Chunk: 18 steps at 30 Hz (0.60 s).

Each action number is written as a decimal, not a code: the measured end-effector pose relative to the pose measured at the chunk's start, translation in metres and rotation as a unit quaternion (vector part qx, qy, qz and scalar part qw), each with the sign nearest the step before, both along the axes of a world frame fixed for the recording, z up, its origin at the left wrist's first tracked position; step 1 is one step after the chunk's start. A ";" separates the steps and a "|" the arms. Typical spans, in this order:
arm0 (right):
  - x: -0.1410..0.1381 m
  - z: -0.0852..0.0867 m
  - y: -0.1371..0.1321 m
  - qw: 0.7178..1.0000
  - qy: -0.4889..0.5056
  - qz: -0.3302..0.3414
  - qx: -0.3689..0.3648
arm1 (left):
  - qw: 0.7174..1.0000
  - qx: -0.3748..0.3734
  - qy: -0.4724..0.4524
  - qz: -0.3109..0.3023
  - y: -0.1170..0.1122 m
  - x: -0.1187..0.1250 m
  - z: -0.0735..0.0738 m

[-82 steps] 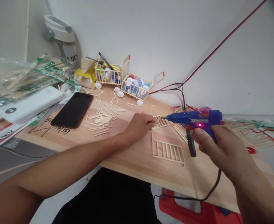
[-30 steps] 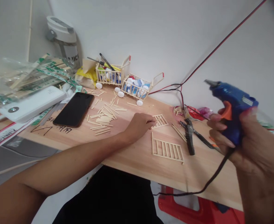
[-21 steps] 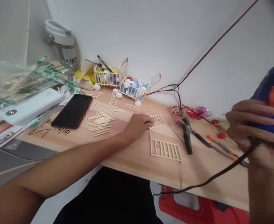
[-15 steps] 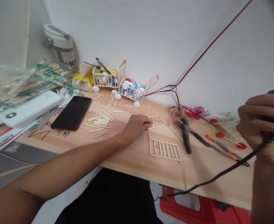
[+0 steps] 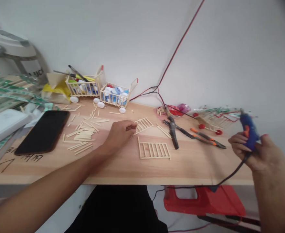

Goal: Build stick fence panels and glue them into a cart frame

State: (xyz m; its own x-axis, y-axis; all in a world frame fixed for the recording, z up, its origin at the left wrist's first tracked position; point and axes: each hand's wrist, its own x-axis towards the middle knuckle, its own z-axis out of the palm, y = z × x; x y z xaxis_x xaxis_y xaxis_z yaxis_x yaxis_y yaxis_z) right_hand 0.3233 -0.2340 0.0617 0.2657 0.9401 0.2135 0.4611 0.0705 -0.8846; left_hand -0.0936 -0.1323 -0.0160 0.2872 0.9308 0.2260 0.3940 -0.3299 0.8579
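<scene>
Glue gun (image 5: 248, 131) sits gripped in the right hand (image 5: 258, 153); left hand (image 5: 119, 132) pinches the small stick panel (image 5: 144, 124).

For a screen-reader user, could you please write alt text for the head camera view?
A person's right hand holds a blue glue gun near the right end of a wooden desk, while the left hand touches a small stick panel on it; pliers lie between.
</scene>
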 end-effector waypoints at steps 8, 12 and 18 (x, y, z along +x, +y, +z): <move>0.050 -0.061 -0.022 0.989 -0.132 0.066 0.001 | 1.000 -0.011 0.008 0.008 0.000 0.000 0.000; 0.044 -0.075 -0.013 0.991 -0.126 0.043 0.001 | 1.000 -0.007 0.006 0.009 -0.001 -0.001 -0.001; 0.030 -0.075 -0.018 0.960 -0.234 -0.113 -0.104 | 0.999 0.003 0.036 0.022 -0.002 -0.006 0.001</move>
State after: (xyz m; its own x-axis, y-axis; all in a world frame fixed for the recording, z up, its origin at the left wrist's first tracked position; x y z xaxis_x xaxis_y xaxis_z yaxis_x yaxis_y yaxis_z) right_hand 0.3535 -0.2516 -0.0132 0.3887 0.9050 0.1728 0.7944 -0.2341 -0.5605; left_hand -0.0997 -0.1345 -0.0153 0.2616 0.9415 0.2123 0.4691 -0.3163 0.8246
